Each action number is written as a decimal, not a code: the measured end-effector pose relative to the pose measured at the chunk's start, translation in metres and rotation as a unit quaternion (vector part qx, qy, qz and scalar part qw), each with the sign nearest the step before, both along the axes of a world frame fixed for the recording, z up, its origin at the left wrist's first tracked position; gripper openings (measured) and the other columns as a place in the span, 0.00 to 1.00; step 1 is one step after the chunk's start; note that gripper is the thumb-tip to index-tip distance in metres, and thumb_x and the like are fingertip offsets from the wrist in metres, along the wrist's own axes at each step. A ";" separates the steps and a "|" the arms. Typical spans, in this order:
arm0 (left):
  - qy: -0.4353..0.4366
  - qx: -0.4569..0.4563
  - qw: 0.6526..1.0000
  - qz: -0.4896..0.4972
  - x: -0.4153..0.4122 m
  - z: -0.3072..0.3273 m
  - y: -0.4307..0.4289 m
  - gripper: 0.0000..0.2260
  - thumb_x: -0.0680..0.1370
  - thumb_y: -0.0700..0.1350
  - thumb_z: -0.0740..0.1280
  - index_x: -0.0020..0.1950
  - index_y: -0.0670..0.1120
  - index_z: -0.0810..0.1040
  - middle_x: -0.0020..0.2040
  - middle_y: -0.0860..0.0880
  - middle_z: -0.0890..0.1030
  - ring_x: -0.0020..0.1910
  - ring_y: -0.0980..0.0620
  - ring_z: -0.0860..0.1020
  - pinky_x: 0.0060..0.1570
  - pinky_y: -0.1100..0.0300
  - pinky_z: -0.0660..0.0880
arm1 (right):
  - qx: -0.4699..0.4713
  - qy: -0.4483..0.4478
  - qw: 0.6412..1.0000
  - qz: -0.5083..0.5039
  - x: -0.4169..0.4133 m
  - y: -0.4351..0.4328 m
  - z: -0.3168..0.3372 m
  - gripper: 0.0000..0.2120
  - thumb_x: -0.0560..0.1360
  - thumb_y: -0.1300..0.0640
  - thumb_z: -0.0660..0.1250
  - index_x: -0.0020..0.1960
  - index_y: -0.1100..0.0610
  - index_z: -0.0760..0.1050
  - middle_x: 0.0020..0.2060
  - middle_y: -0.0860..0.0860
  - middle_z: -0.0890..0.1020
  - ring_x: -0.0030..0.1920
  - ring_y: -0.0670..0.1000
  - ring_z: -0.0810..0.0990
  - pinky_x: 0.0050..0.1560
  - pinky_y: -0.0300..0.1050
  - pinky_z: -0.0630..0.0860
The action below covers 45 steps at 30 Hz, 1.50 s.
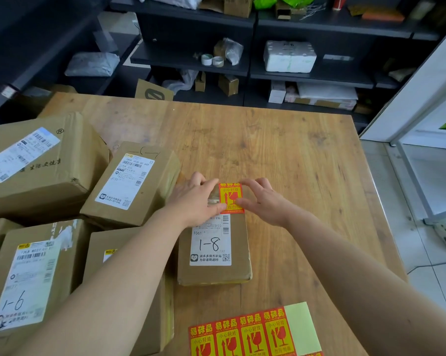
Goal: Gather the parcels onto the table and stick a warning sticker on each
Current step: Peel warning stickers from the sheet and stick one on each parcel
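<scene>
A flat brown parcel marked "1-8" [238, 242] lies in the middle of the wooden table [293, 155]. A red and yellow warning sticker [231, 197] lies on its far end, partly over the white shipping label. My left hand [195, 199] rests on the parcel with fingertips on the sticker's left edge. My right hand [261, 199] touches the sticker's right edge with thumb and fingertips. A sheet of the same stickers [255, 332] lies at the table's near edge, with one bare backing patch at its right end.
Several brown parcels are stacked on the left: a large one [37, 160], one at mid-left [132, 183], one marked "1-6" [29, 286], another under my left arm [152, 317]. Dark shelves [306, 73] with boxes stand behind the table. A white frame [422, 176] stands right.
</scene>
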<state>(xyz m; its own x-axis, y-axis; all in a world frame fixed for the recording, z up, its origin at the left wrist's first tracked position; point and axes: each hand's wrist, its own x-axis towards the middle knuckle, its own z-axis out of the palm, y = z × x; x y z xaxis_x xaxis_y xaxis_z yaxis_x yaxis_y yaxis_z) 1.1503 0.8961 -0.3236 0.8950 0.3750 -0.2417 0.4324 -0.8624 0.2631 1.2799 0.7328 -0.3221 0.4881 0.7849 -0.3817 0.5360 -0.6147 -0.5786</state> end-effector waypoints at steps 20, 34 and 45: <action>-0.096 0.083 0.986 0.104 -0.014 -0.013 -0.033 0.20 0.81 0.56 0.51 0.74 0.61 0.59 0.57 0.50 0.65 0.58 0.49 0.67 0.59 0.51 0.61 | 0.011 -0.136 0.991 0.002 -0.034 -0.013 -0.010 0.25 0.82 0.43 0.45 0.77 0.41 0.43 0.77 0.51 0.51 0.73 0.59 0.58 0.70 0.57 0.56; -0.062 0.193 0.979 -0.015 -0.057 -0.001 -0.056 0.23 0.82 0.55 0.50 0.76 0.54 0.54 0.74 0.47 0.58 0.67 0.44 0.61 0.61 0.48 0.62 | -0.055 -0.309 0.943 0.110 -0.063 -0.020 0.003 0.25 0.83 0.46 0.44 0.78 0.50 0.46 0.78 0.51 0.47 0.72 0.57 0.59 0.68 0.53 0.59; -0.031 0.108 0.993 0.037 -0.070 0.007 -0.066 0.25 0.81 0.53 0.54 0.75 0.44 0.55 0.76 0.45 0.53 0.73 0.44 0.54 0.70 0.50 0.56 | -0.023 -0.205 0.978 0.020 -0.084 -0.038 -0.001 0.28 0.82 0.45 0.46 0.78 0.55 0.47 0.77 0.51 0.54 0.76 0.52 0.53 0.74 0.49 0.52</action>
<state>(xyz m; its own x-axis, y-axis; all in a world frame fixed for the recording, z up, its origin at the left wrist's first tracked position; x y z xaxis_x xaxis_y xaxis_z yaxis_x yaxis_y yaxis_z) 1.0806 0.8305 -0.3167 0.8742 0.4765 -0.0930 0.4845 -0.8686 0.1041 1.1956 0.6947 -0.3232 0.5768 0.7933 -0.1951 0.7417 -0.6086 -0.2819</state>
